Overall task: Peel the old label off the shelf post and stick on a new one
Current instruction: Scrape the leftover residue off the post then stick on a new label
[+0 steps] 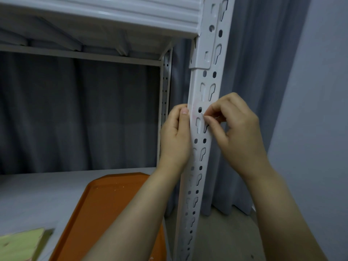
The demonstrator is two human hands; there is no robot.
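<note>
left hand [176, 140] wraps the left edge of the white shelf post [201, 162], grip closed round it, thumb flat on the post's front corner. label [194, 112] sits on the post's front face between the two hands, below the upper shelf bracket; pale with faint pink marks, hard to tell from the paint. right hand [239, 129] is at the label's right edge, grip pinching a small flap there with thumb and forefinger; the flap looks lifted off the metal, the rest looks stuck down. lower shelf [37, 189] carries an orange tray [113, 204] and a pale wood block [20, 243], both well apart from the hands. grey curtain [84, 110] behind
</note>
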